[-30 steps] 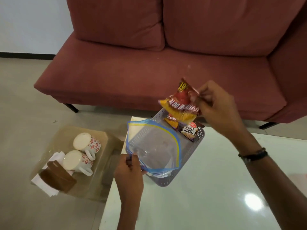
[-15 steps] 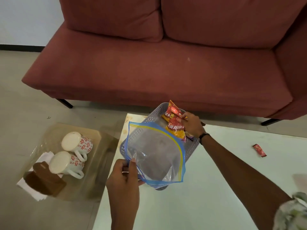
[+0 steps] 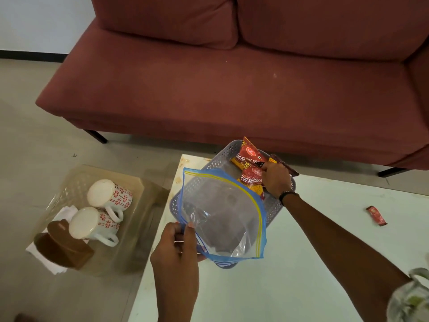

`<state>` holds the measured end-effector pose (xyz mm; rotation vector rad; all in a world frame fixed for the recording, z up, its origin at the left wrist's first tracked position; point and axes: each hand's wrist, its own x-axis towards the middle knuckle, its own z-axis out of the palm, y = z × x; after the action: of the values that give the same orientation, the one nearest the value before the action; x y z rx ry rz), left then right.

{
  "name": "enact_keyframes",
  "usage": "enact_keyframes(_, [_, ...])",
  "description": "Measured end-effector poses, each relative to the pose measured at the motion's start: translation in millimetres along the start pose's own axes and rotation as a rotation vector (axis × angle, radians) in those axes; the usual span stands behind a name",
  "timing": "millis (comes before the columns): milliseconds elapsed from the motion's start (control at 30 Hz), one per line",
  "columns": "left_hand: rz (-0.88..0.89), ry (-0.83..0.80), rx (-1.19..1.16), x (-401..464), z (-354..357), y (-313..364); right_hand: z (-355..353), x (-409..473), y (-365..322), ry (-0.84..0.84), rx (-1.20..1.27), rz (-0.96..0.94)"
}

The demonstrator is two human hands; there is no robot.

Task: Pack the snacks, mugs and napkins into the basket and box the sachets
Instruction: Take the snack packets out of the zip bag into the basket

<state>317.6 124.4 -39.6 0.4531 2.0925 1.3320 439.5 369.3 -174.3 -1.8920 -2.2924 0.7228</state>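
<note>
Over one basket (image 3: 274, 212), right hand (image 3: 276, 180) grips two snack packets (image 3: 251, 177); left hand (image 3: 176, 247) pinches one bag (image 3: 222, 214).

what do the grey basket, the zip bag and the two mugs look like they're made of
Grey basket: looks like matte moulded plastic, its walls a perforated lattice.
Zip bag: thin clear plastic film, glossy and creased, with blue and yellow seal strips.
Two mugs: probably glazed ceramic, smooth white with red flower prints.

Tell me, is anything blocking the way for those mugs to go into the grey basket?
Yes. The left hand holds a clear zip bag over the basket, covering its near part; snack packets fill the far end. The mugs sit off the table.
</note>
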Motion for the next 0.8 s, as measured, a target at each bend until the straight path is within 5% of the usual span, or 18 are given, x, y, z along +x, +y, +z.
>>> enact_keyframes(300, [0.005, 0.005, -0.003, -1.2, 7.1, -5.3, -10.6, -8.8, 7.6, 0.007, 0.124, 0.053])
enact_keyframes(533, [-0.069, 0.047, -0.122, -4.9, 17.1, -7.5, -26.4, -116.1, 40.9, 0.071, 0.553, 0.021])
enact_keyframes(800, [-0.045, -0.003, -0.141, -31.2, 34.1, 13.9, -27.8, -215.3, 42.1, -0.162, 0.835, -0.047])
